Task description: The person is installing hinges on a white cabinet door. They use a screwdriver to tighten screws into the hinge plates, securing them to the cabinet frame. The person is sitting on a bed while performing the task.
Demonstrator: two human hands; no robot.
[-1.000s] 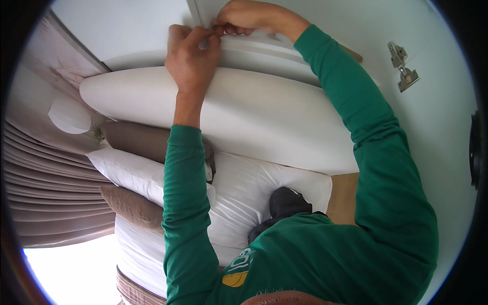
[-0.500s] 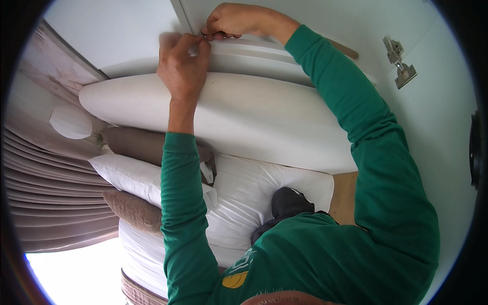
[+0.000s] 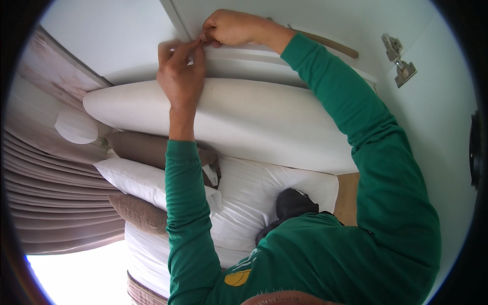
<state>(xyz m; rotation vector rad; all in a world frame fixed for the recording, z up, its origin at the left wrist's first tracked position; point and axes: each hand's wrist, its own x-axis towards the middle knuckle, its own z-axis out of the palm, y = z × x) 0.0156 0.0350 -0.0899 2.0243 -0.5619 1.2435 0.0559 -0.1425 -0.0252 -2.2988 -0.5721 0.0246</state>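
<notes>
Head view: left hand (image 3: 180,68) and right hand (image 3: 229,29) near white ledge (image 3: 244,55), grip narrow, contents unclear; looks like fine fingertip work, next move needing steadiness

Bare left hand (image 3: 181,73) and bare right hand (image 3: 233,28) meet, in view, above a long white rounded bolster (image 3: 254,114).
Below the bolster lies a white-sheeted bed (image 3: 244,185), a white fabric pillow (image 3: 133,179) and a brown woven cushion (image 3: 140,214) at its left. A pleated taupe fabric curtain (image 3: 56,198) hangs farther left. Right of both hands, a silver metal hinge (image 3: 401,70) sits on a smooth white flat panel (image 3: 437,107).
</notes>
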